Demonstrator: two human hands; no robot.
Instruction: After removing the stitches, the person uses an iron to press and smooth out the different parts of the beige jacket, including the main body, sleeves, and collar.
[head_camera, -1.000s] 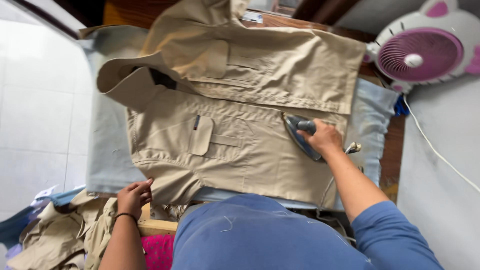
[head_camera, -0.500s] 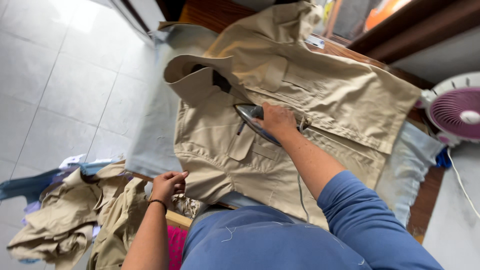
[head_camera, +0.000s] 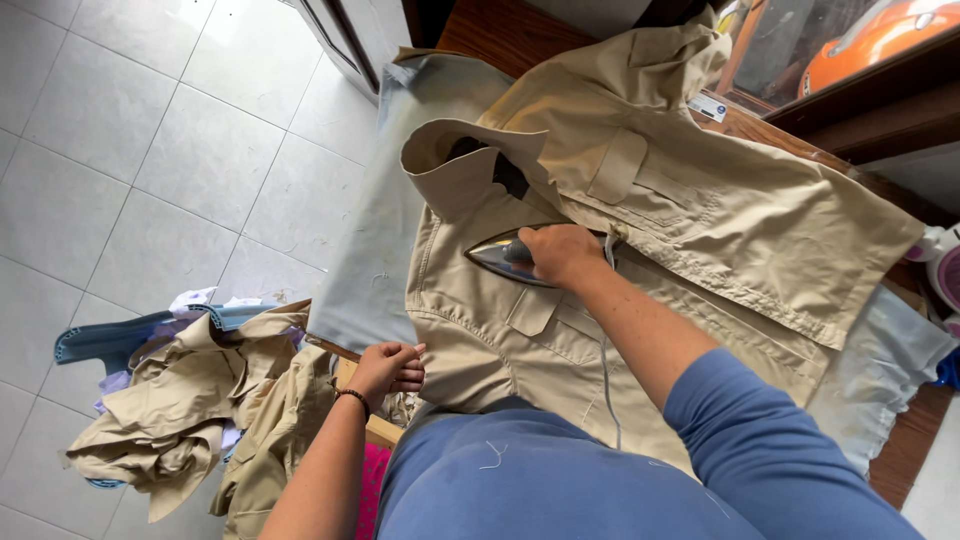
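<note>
The iron (head_camera: 505, 256) has slid from the far pocket side across to just below the collar of the khaki shirt (head_camera: 700, 230); right hand (head_camera: 562, 253) clenches its handle, left hand (head_camera: 388, 368) pinches the hem.

The right hand (head_camera: 562, 254) is closed around the handle of an iron (head_camera: 505, 258), whose soleplate rests flat on a khaki shirt (head_camera: 640, 230) just below the collar (head_camera: 455, 165), tip pointing left. The shirt lies spread over a pale blue padded ironing board (head_camera: 375, 230), with a flap pocket (head_camera: 617, 165) just beyond the iron. The left hand (head_camera: 388, 367) grips the near hem of the shirt at the board's near edge, and to the left a heap of khaki garments (head_camera: 190, 410) lies over a blue basket (head_camera: 95, 340) on the tiled floor (head_camera: 150, 150).
</note>
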